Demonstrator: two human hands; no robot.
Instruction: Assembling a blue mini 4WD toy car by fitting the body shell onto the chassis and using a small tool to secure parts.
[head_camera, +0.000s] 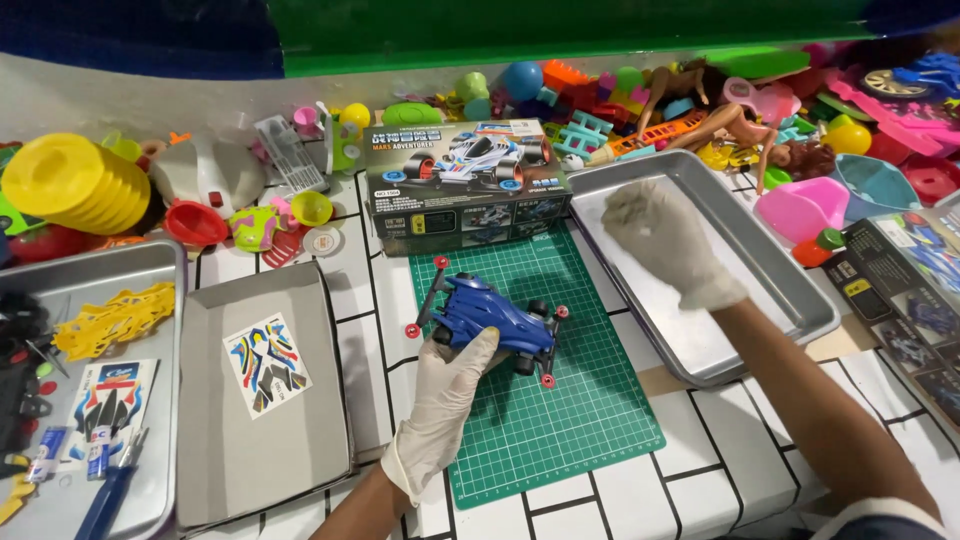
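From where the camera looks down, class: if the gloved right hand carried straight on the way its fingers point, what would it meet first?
The right hand hovers over the metal tray, fingers pointing toward its far-left corner. Going straight on, it would probably meet the tray's rim first, then the toy car box. Its height above the tray is unclear.

Both hands wear thin white gloves. The left glove (447, 400) ends at the wrist with a rolled cuff. The right glove (665, 240) is wrinkled, and a pale sleeve edge (885, 515) shows at the elbow.
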